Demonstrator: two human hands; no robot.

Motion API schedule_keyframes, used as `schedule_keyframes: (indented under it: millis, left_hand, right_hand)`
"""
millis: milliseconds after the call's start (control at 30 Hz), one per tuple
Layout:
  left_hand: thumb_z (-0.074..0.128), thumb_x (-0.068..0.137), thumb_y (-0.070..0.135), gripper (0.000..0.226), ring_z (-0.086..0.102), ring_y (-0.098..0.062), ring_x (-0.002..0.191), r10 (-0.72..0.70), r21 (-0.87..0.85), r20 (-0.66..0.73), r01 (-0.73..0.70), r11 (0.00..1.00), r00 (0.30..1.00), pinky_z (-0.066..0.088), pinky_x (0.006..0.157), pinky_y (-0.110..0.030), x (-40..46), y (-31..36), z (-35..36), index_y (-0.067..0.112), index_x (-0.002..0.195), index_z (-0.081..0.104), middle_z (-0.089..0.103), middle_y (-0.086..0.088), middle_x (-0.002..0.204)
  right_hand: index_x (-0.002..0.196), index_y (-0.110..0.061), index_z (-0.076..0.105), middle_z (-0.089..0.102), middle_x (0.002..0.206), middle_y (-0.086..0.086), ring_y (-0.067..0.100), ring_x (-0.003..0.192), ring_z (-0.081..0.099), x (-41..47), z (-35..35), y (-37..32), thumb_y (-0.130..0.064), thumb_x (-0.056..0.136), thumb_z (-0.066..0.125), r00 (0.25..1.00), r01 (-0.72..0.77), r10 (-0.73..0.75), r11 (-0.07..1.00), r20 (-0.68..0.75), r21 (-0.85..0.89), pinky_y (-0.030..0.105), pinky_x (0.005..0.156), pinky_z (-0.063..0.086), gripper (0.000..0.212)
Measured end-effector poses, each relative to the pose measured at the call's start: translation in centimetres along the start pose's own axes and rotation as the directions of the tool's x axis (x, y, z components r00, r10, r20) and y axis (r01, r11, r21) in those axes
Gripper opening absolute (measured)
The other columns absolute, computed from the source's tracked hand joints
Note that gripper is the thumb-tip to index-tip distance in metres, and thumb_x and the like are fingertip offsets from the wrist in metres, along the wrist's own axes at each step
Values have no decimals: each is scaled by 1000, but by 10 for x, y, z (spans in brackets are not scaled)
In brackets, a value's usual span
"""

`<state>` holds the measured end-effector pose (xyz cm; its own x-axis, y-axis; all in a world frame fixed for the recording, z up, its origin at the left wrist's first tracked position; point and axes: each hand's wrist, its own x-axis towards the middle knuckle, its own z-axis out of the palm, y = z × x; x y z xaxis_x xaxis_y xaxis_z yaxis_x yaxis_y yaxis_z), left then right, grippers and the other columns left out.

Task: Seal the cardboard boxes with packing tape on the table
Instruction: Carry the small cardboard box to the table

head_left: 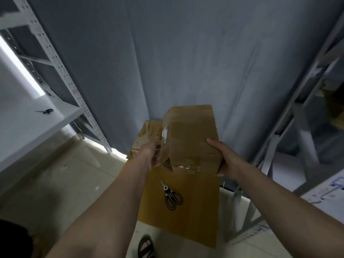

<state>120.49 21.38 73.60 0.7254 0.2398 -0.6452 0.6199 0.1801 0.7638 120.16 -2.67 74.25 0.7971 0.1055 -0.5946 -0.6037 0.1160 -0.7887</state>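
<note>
a large flat cardboard sheet (186, 211) lay below. above its far edge both hands held a taped cardboard box (191, 138) in the air: left hand (151, 155) fingers curled on its left side, right hand (228, 161) gripping the right side. scissors (172, 195) rested on the sheet.

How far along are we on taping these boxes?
Done: the held box already carries clear tape along its near edge. In hand: the left hand and right hand grip its sides above the cardboard surface. Left: another box behind; its sealing can't be judged. No tape roll visible.
</note>
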Motion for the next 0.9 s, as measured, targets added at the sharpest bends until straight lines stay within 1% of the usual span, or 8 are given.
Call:
schedule_keyframes:
  millis: [133, 233, 300, 400, 533, 667, 800, 900]
  left_hand:
    - [53, 95, 49, 41, 57, -22, 73, 7, 32, 40, -8, 999, 999, 46, 58, -30, 24, 28, -20, 10, 93, 66, 66, -8, 89]
    - [55, 95, 44, 40, 51, -21, 68, 8, 52, 68, -12, 999, 998, 44, 58, -30, 49, 51, -39, 6, 99, 64, 61, -9, 85]
    - [56, 94, 46, 43, 58, -24, 75, 30, 60, 80, -35, 998, 996, 49, 67, -35, 69, 66, -49, 5, 106, 64, 65, -11, 94]
    - [61, 91, 49, 46, 64, -30, 100, 0, 115, 101, -11, 993, 995, 54, 93, -45, 95, 84, -59, 7, 112, 65, 66, -13, 109]
    - [61, 92, 45, 44, 61, -33, 107, -44, 158, 143, 21, 987, 989, 51, 97, -48, 115, 100, -58, 7, 113, 63, 64, -14, 115]
    - [60, 94, 40, 38, 60, -27, 95, -67, 123, 177, 45, 991, 982, 51, 81, -37, 122, 102, -45, 5, 110, 62, 62, -13, 112]
    - [63, 91, 41, 51, 57, -30, 113, -82, 97, 146, 68, 993, 986, 49, 100, -45, 130, 99, -37, 8, 129, 55, 58, -13, 125]
    - [59, 92, 45, 62, 49, -33, 123, -91, 116, 111, 78, 990, 990, 45, 105, -49, 135, 95, -35, 9, 141, 44, 49, -13, 138]
  right_hand:
    - [114, -29, 62, 71, 109, 4, 29, 100, 66, 19, 31, -9, -55, 50, 84, 1000, 7, -6, 1000, -26, 9, 55, 91, 48, 72]
    - [107, -30, 67, 71, 108, 4, 30, 104, 63, 35, 55, -15, -58, 39, 85, 999, -5, 6, 1000, -54, 23, 56, 97, 44, 76]
    - [98, -35, 70, 70, 107, 2, 29, 107, 60, 45, 70, -19, -59, 40, 84, 998, 1, 1, 999, -63, 41, 55, 100, 41, 65]
    - [81, -44, 71, 68, 107, 0, 28, 108, 58, 55, 89, -24, -60, 46, 81, 997, 20, -14, 996, -70, 88, 54, 100, 39, 40]
    - [109, -38, 64, 66, 116, 5, 32, 111, 57, 67, 97, -23, -58, 49, 80, 993, 52, -39, 992, -111, 117, 59, 101, 38, 66]
    - [119, -32, 58, 65, 119, 8, 34, 113, 57, 76, 95, -22, -55, 49, 81, 989, 69, -47, 985, -140, 157, 61, 100, 38, 77]
    - [124, -34, 55, 65, 120, 8, 33, 111, 58, 87, 96, -21, -55, 50, 81, 991, 64, -44, 985, -125, 162, 59, 100, 40, 81]
    - [122, -41, 57, 66, 119, 7, 32, 111, 59, 93, 96, -20, -55, 49, 83, 993, 64, -48, 986, -103, 156, 58, 99, 42, 79]
